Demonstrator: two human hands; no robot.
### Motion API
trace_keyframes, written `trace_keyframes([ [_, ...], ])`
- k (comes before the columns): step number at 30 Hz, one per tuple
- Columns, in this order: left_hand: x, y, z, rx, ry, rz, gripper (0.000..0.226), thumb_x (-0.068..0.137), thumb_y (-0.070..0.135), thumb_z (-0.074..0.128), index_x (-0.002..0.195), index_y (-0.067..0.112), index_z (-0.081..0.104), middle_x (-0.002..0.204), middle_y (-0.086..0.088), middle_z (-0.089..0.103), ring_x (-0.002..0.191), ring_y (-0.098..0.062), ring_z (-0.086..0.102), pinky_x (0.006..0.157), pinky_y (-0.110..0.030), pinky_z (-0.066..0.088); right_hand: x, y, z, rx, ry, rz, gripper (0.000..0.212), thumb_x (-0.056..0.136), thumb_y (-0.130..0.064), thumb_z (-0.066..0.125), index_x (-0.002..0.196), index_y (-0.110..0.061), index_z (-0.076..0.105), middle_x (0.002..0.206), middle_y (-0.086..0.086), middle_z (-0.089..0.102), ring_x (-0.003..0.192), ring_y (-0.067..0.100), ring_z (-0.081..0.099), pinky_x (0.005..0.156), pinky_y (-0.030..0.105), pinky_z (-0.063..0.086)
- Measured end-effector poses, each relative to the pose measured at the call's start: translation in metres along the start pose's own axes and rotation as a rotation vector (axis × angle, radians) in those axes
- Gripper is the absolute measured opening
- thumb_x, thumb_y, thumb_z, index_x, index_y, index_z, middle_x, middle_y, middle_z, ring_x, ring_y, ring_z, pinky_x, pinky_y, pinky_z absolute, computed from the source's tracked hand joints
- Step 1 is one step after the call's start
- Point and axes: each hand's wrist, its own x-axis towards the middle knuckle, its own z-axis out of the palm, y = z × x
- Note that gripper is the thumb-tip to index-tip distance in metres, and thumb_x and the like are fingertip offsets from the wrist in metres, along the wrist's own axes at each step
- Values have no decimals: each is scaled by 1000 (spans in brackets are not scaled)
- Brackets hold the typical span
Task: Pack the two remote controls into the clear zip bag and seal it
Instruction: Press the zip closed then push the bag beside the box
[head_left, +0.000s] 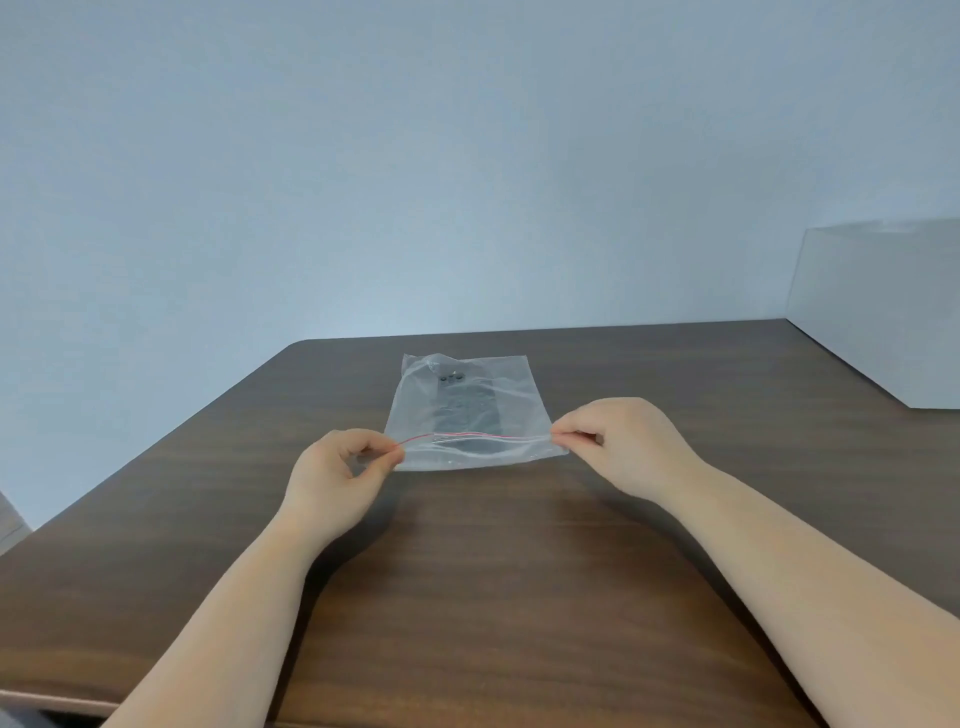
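A clear zip bag (511, 395) with a red zip line lies flat on the dark wooden table (467, 571), its mouth facing me. A dark remote control (465, 402) shows through the plastic inside it; I cannot tell whether a second one lies with it. My left hand (337, 478) pinches the left end of the zip strip between thumb and fingers. My right hand (623, 441) pinches the right end of the same strip. The strip is stretched taut between the two hands.
A white box (883, 312) stands at the table's back right corner. A pale wall rises behind the table. The table's left edge runs diagonally toward me, with a light object (10, 519) just past it at far left.
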Motion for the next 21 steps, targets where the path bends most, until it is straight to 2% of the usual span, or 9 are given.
trace_keyframes([
  [2, 0, 0, 3, 37, -43, -7, 23, 76, 23, 72, 70, 43, 62, 93, 5, 68, 98, -16, 59, 92, -32, 44, 0, -3, -2, 49, -22, -10, 20, 93, -23, 56, 92, -13, 73, 91, 3, 75, 87, 21, 64, 79, 37, 51],
  [3, 1, 0, 4, 98, -75, 9, 19, 75, 29, 72, 79, 44, 62, 99, 8, 67, 104, -15, 57, 95, -35, 43, 0, -5, -2, 69, -39, -17, 19, 92, -22, 57, 93, -13, 74, 92, 2, 75, 87, 20, 64, 80, 36, 51],
  [4, 2, 0, 5, 190, -108, 43, 24, 72, 37, 71, 93, 44, 61, 106, 11, 66, 111, -14, 52, 99, -40, 41, 0, -6, -2, 81, -55, -22, 19, 92, -21, 57, 94, -13, 74, 93, 1, 75, 88, 19, 64, 81, 35, 50],
  [6, 5, 6, 7, 408, -131, 134, 58, 64, 54, 62, 120, 42, 49, 124, 16, 58, 123, -14, 43, 105, -45, 33, 1, -5, -3, 93, -72, -23, 18, 93, -20, 56, 95, -14, 73, 94, -1, 74, 88, 17, 62, 81, 32, 49],
  [8, 5, 25, 13, 550, -88, 256, 72, 60, 67, 55, 126, 42, 43, 131, 21, 51, 126, -11, 38, 103, -43, 28, 2, -4, -1, 91, -66, -26, 18, 93, -21, 55, 96, -14, 72, 95, -1, 73, 89, 16, 61, 79, 28, 47],
  [11, 5, 58, 39, 535, -116, 396, 64, 60, 74, 50, 113, 39, 58, 120, 22, 61, 119, -7, 44, 95, -36, 28, 4, -6, 2, 76, -41, -48, 18, 93, -20, 54, 95, -14, 71, 95, 1, 71, 89, 18, 60, 76, 28, 45],
  [15, 10, 75, 75, 525, -164, 449, 29, 81, 51, 56, 102, 34, 66, 104, 14, 69, 110, -14, 49, 89, -35, 29, 4, -6, 2, 59, -11, -56, 18, 94, -22, 53, 94, -16, 69, 91, 2, 68, 86, 19, 58, 70, 27, 41],
  [21, 10, 64, 86, 398, 5, 573, 12, 76, 29, 58, 75, 30, 70, 72, 8, 73, 76, -22, 61, 66, -34, 35, 7, -5, 1, 71, 11, -68, 19, 94, -25, 51, 94, -17, 69, 89, 3, 69, 85, 20, 59, 73, 33, 48],
])
